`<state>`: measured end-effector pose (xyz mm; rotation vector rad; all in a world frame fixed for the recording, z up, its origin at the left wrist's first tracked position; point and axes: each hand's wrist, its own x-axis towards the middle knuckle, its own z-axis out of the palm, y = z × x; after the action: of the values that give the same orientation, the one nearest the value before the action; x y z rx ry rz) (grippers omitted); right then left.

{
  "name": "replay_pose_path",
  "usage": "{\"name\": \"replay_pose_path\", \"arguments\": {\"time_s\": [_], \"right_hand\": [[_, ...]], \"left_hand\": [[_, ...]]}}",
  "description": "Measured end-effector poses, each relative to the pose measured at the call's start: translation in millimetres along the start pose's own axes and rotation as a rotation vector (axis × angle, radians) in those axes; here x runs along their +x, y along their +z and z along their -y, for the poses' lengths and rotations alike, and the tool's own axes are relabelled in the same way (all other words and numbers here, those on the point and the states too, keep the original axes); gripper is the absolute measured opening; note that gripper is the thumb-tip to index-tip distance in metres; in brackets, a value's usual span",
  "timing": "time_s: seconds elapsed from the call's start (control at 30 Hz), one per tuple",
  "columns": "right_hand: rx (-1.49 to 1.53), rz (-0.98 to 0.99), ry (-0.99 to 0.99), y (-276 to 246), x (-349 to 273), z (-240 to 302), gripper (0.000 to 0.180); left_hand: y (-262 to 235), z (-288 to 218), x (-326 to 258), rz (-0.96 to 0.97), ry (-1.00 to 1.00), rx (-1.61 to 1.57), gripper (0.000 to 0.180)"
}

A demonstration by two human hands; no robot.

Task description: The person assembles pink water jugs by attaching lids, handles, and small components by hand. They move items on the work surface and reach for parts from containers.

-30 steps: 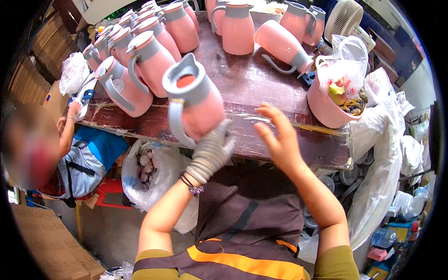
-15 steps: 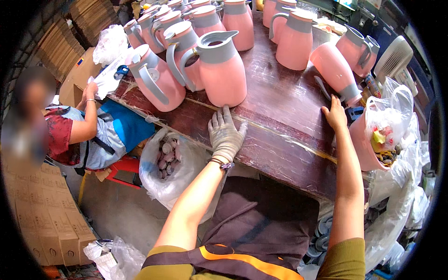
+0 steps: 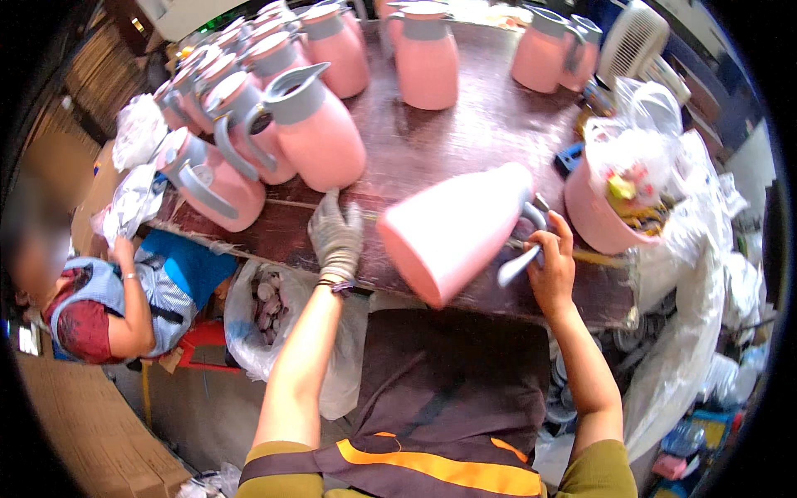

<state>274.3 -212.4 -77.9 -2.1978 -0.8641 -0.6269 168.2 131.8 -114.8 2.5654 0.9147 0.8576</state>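
A pink jug with grey trim is tipped over near the table's front edge, its base toward the near left and its spout end far right. My bare right hand has its fingers closed round the grey handle. My gloved left hand rests on the table with fingers stretched out, holding nothing. Its fingertips are at the foot of an upright, lidless pink jug. Beside that stands another pink jug with a grey handle, near the table's left edge.
More lidded jugs stand toward the back of the dark red table. On the right are a pink bin and a white fan. A plastic bag of small parts hangs below the table; a seated person works at left.
My right hand has taken the lying jug by its handle and brought it nearer and to the left, turning its base toward me. My left hand stays beside the upright jug.
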Motion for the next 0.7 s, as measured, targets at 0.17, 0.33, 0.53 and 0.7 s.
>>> {"name": "replay_pose_path", "arguments": {"time_s": [0.17,0.33,0.53,0.7], "right_hand": [[0.302,-0.085,0.079,-55,-65,15,0.023],[0.558,0.166,-0.157,-68,-134,59,0.033],[0.003,0.09,0.428,-102,-195,-8,0.037],[-0.778,0.276,0.734,-120,-326,-127,0.045]], "left_hand": [[-32,-79,-50,0.582,-0.083,-1.074,0.042],[-61,-127,-106,1.23,0.209,-0.812,0.044],[-74,-148,-110,1.313,0.133,-0.798,0.039],[-83,-155,-103,1.48,0.301,-0.719,0.054]]}}
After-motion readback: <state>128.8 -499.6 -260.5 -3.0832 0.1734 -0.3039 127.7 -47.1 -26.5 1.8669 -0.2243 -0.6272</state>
